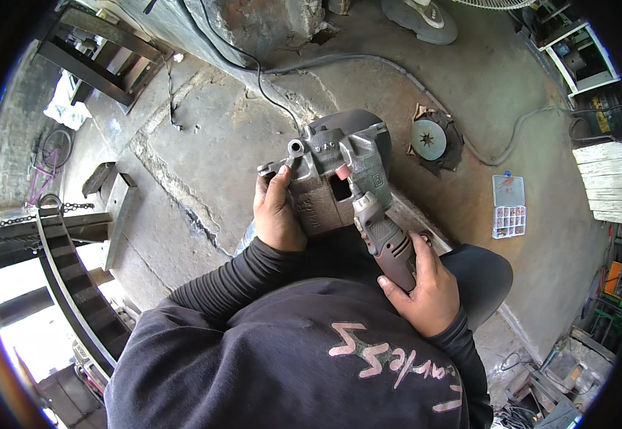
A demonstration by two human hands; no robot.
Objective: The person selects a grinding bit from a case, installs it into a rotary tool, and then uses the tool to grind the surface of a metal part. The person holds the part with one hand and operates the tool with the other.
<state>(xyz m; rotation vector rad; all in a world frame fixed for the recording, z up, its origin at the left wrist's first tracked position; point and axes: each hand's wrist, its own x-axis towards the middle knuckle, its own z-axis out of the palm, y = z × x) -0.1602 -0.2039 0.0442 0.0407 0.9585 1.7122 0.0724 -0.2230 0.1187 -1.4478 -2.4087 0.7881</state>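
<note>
The grey cast metal part (329,179) is held up above the concrete floor (211,143) by the left hand (276,214), closed around its side, seemingly so that the rotary tool (382,232), gripped by the right hand (425,289), reaches its opening with the pink grinding tip (342,172).

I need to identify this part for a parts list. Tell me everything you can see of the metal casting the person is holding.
The grey metal casting looks like a brake caliper: rough cast body, dull and grimy, with a round bored lug at its upper left, a rectangular window in its face and raised cast markings. The left hand grips its left side and holds it up above the concrete floor. The pink grinding tip of the rotary tool, held in the right hand, meets its right face.
</note>
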